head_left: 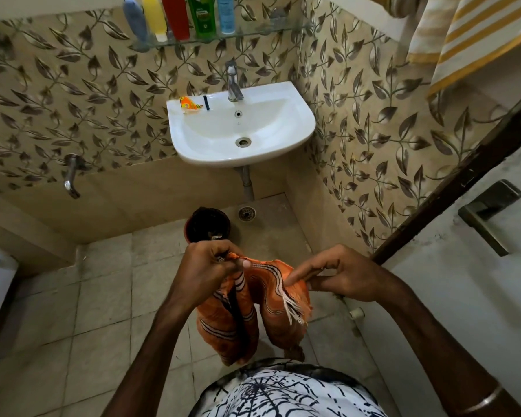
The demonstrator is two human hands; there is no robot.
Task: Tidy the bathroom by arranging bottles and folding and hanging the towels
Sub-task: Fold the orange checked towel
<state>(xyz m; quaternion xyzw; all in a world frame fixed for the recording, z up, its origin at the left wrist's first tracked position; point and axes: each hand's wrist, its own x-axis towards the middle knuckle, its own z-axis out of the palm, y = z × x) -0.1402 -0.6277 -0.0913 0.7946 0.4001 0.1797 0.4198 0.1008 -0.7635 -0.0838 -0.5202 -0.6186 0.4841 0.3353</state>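
Note:
An orange towel with black and white stripes and a white fringe hangs between my hands, low in the middle of the view. My left hand is closed on its upper left corner. My right hand pinches the upper right edge, forefinger laid along the cloth. The towel sags in two folds toward my shirt. On a glass shelf at the top stand several bottles: blue, yellow, red, green and light blue. A yellow-striped white towel hangs at the top right.
A white washbasin with a chrome tap is fixed to the leaf-patterned wall ahead, an orange packet on its rim. A dark round bin stands on the floor below it. The door with its handle is at right; a wall tap at left.

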